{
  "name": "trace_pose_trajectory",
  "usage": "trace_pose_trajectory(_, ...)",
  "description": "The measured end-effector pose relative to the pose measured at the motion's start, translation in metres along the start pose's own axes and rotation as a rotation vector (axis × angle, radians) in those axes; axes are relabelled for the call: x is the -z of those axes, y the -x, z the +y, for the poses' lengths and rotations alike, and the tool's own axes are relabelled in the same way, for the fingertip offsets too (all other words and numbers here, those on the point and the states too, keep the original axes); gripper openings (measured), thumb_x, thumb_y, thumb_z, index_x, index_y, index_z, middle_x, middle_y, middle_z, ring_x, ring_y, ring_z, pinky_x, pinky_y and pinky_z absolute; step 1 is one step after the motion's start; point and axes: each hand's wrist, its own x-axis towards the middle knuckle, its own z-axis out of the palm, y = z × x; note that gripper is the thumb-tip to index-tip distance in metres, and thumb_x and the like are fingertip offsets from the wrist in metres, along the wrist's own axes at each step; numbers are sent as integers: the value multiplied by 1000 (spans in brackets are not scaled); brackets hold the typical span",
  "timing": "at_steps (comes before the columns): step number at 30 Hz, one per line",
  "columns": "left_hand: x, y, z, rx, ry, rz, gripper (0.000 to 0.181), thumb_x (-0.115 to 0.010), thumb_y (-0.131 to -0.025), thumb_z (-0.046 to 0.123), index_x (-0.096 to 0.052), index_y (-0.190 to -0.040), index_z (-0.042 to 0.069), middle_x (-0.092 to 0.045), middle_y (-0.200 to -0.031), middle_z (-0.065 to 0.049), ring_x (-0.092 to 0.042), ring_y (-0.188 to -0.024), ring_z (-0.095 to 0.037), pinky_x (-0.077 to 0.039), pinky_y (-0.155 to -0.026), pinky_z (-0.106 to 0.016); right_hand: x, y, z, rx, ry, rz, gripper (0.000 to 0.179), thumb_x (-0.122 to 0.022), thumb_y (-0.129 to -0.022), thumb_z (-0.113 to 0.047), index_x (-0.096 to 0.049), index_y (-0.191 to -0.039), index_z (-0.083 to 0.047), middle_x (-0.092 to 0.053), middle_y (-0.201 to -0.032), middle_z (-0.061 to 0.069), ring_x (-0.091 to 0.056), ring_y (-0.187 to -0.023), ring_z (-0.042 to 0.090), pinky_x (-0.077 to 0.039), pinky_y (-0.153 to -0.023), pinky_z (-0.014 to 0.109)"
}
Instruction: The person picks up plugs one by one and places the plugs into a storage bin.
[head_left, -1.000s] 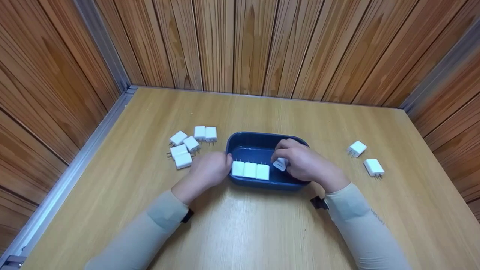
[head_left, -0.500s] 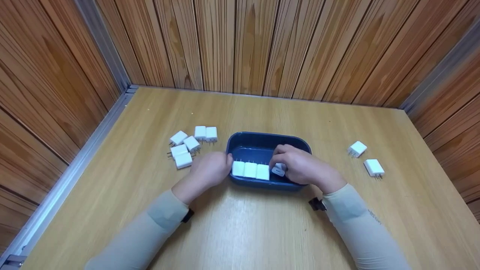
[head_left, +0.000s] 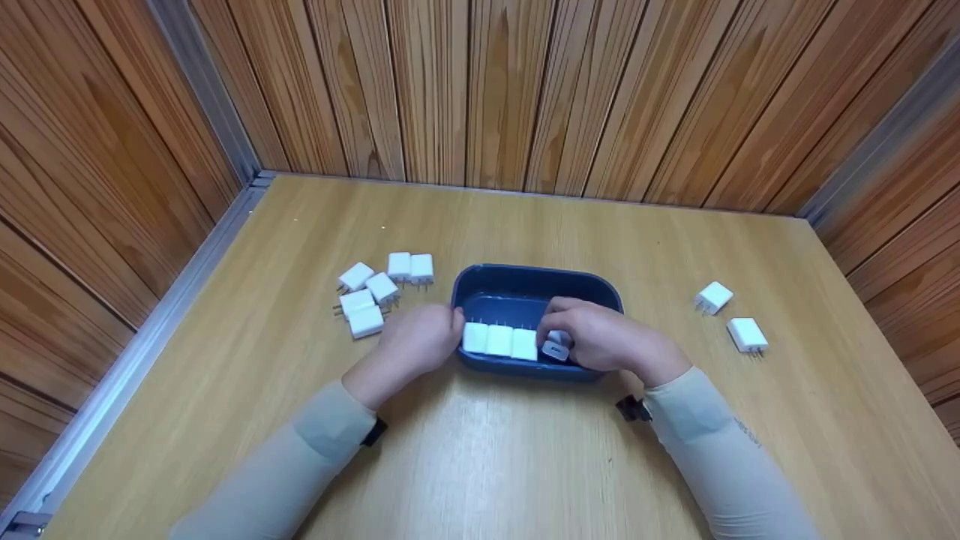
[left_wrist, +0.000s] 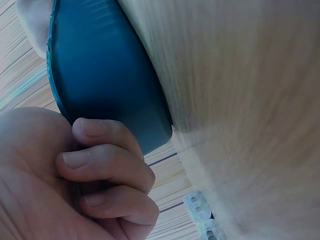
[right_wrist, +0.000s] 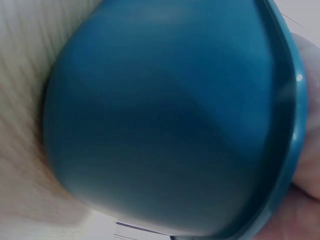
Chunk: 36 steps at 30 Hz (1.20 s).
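Note:
A dark blue plastic container [head_left: 517, 369] stands on the wooden table. Inside it, three white charger plugs [head_left: 499, 340] sit side by side along the near wall, prongs toward the far side. My right hand [head_left: 596, 330] reaches in over the right end and pinches another white charger plug [head_left: 556, 348], partly covered by the fingers, just right of that row. At the left end, my left hand [head_left: 421, 336] grips the container's rim, thumb at the edge. The left wrist view shows its curled fingers [left_wrist: 107, 162] against the container; the container's outer wall [right_wrist: 165, 120] hides most of the right hand's work in the right wrist view.
Several white charger plugs [head_left: 365, 321] lie loosely grouped left of the container. Two more, a rear charger plug [head_left: 714, 298] and a nearer charger plug [head_left: 747, 335], lie to the right. Wood-panelled walls [head_left: 510, 97] bound the table [head_left: 480, 465] behind and at both sides.
My right hand has moved slightly down and left, bringing its charger plug nearer the container's front wall and close to the row. The left hand keeps its place on the rim.

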Motion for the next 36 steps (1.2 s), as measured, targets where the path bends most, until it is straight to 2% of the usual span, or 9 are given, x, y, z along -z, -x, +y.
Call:
trace_pose_trajectory(16, 1, 0, 1, 28, 22, -30, 52, -41, -121, 40, -67, -82, 16, -61, -73, -6, -60, -65, -24, -45, -65, -39, -1, -1, 2, -38, -23, -16, 48, -69, -97, 15, -80, -123, -24, -65, -131, -3, -62, -119, 25, -53, -114, 53)
trace_pose_trajectory(23, 1, -1, 0, 23, 28, -33, 53, -41, -121, 40, -67, -81, 16, -61, -72, -5, -60, -64, -24, -45, -65, -39, -1, -1, 3, -43, -25, -12, 51, -67, -97, 15, -79, -122, -27, -64, -131, -3, -62, -118, 24, -54, -113, 53)
trace_pose_trajectory(36, 0, -1, 0, 18, 2, -12, 52, -40, -121, 39, -68, -83, 15, -58, -72, -6, -59, -66, -26, -42, -63, -40, -4, -5, 2, -21, 0, 12, 48, -63, -95, 18, -78, -120, -21, -62, -120, -1, -61, -109, 23, -57, -101, 44)
